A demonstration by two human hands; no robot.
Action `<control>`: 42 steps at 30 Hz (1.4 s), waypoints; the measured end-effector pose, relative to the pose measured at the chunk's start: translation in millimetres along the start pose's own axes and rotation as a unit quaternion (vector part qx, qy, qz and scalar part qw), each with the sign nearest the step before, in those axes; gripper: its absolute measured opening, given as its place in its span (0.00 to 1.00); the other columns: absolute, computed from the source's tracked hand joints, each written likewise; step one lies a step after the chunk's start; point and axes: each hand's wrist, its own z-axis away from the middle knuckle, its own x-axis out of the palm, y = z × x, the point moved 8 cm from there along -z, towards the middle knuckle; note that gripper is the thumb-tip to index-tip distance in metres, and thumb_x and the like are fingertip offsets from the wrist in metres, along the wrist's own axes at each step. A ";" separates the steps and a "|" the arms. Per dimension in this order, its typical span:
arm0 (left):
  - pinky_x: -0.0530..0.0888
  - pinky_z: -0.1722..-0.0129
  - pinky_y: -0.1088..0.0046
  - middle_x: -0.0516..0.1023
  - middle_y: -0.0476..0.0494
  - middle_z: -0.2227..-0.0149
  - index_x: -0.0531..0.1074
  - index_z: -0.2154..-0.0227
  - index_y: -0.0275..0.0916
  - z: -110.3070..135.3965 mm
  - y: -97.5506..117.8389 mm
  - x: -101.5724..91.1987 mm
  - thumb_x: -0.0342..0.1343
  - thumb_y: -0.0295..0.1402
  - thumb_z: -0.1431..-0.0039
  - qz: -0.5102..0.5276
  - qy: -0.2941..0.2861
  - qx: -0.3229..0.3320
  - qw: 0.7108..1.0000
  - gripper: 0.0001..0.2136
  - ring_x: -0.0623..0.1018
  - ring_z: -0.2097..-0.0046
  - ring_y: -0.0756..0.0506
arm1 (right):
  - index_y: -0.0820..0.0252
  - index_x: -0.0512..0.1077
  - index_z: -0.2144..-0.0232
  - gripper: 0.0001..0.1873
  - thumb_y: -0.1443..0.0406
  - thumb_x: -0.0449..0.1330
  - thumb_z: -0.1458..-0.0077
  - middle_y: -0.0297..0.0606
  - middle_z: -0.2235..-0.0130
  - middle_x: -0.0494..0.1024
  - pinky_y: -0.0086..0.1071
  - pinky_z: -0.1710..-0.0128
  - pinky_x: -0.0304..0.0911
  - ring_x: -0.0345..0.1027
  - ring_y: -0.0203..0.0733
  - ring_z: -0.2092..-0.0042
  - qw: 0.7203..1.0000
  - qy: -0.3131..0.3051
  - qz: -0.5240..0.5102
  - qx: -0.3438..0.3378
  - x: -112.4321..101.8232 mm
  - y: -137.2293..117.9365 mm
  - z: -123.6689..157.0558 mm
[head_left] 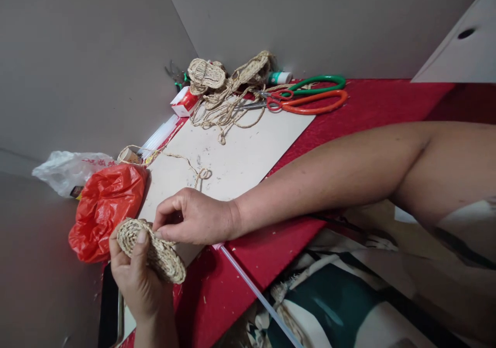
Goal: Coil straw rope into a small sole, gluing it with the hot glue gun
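Note:
An oval sole of coiled, braided straw (166,260) is tilted in my left hand (135,275), its thumb pressed across the upper face and its fingers behind. My right hand (197,216) reaches in from the right, thumb and forefinger pinched together at the sole's edge. Whatever is between those fingertips is too small to make out. Behind the right hand, a thin straw cord (203,174) curls over the pale board (236,156) and trails towards the back left.
A red plastic bag (112,208) and a clear bag (70,169) lie left. Woven straw pieces (207,74), loose straw cord (220,112), orange-and-green-handled scissors (315,102) and a small box (184,102) sit at the back. A clear tube (259,293) crosses the red cloth's edge (240,265).

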 end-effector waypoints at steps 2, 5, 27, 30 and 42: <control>0.69 0.69 0.78 0.71 0.52 0.68 0.69 0.63 0.38 -0.3 5.3 -1.9 0.62 0.28 0.52 0.014 0.007 0.010 1.000 0.12 0.72 0.70 0.52 | 0.69 0.72 0.71 0.05 0.71 0.56 0.51 0.35 0.71 0.73 0.23 0.66 0.62 0.63 0.29 0.69 1.000 -0.005 -0.015 -0.004 1.5 -2.8 1.3; 0.69 0.69 0.78 0.71 0.52 0.69 0.69 0.64 0.38 -1.9 11.4 -7.1 0.62 0.26 0.53 0.032 0.032 0.034 0.998 0.12 0.72 0.70 0.52 | 0.69 0.74 0.62 0.13 0.66 0.59 0.51 0.35 0.70 0.73 0.24 0.65 0.61 0.63 0.29 0.68 1.000 -0.020 0.009 0.001 6.7 -3.6 5.6; 0.73 0.60 0.72 0.77 0.44 0.62 0.74 0.54 0.38 -3.9 -3.3 -7.5 0.60 0.34 0.46 0.031 0.010 0.002 0.999 0.16 0.77 0.61 0.47 | 0.67 0.72 0.61 0.12 0.67 0.58 0.49 0.35 0.66 0.74 0.26 0.62 0.64 0.65 0.31 0.65 0.999 0.025 -0.031 -0.015 -3.5 -4.4 -0.5; 0.73 0.62 0.74 0.78 0.45 0.64 0.74 0.56 0.38 -3.1 -3.4 -7.8 0.60 0.33 0.47 0.026 0.004 0.004 1.000 0.15 0.77 0.63 0.48 | 0.68 0.72 0.66 0.09 0.66 0.59 0.48 0.35 0.69 0.73 0.26 0.65 0.63 0.63 0.29 0.68 0.997 0.044 -0.070 -0.001 -10.2 -2.1 -5.7; 0.73 0.66 0.77 0.78 0.47 0.65 0.76 0.60 0.38 2.1 -1.5 -0.1 0.64 0.34 0.51 0.009 -0.004 -0.015 1.000 0.13 0.77 0.66 0.50 | 0.68 0.70 0.73 0.07 0.67 0.62 0.51 0.30 0.76 0.68 0.23 0.71 0.60 0.59 0.25 0.74 0.993 0.023 -0.115 0.021 -11.5 0.7 -9.8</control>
